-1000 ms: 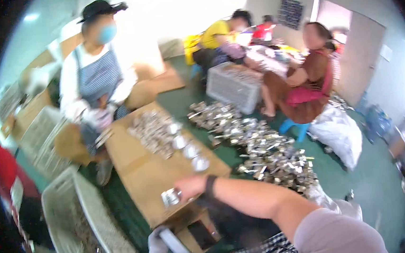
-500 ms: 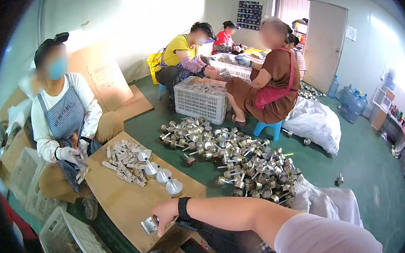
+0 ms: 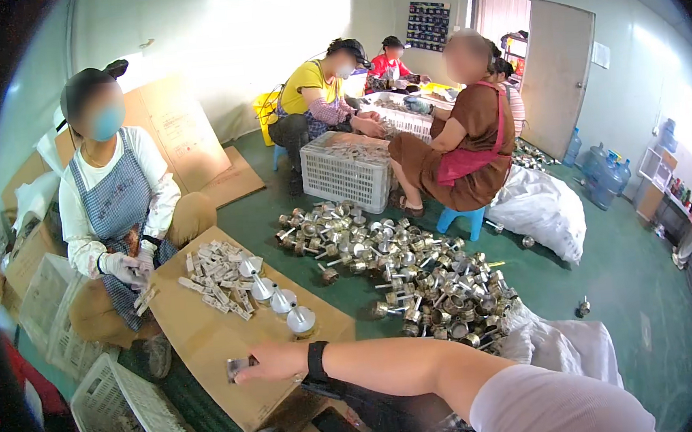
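Note:
My right hand (image 3: 274, 361) reaches in from the lower right, a black band at its wrist, low over the cardboard sheet (image 3: 209, 340). Its fingers are closed on a small flat silvery piece (image 3: 236, 368), whose kind I cannot make out. Beyond the hand, several funnel-shaped metal pieces (image 3: 300, 319) stand in a slanting row on the cardboard. Farther on lies a heap of small pale, oblong pieces (image 3: 219, 279). My left hand is out of view.
A dark phone (image 3: 338, 430) lies near my lap. At left, a masked co-worker (image 3: 121, 201) with gloved hands sits behind white crates (image 3: 120, 396). Stemmed metal cups (image 3: 432, 282) cover the floor beyond. Other people (image 3: 469, 133) work around crates (image 3: 346, 171) farther back.
The small silvery piece lay flat on the cardboard beside my right hand; now it is between the fingers. The hand has shifted slightly left and up.

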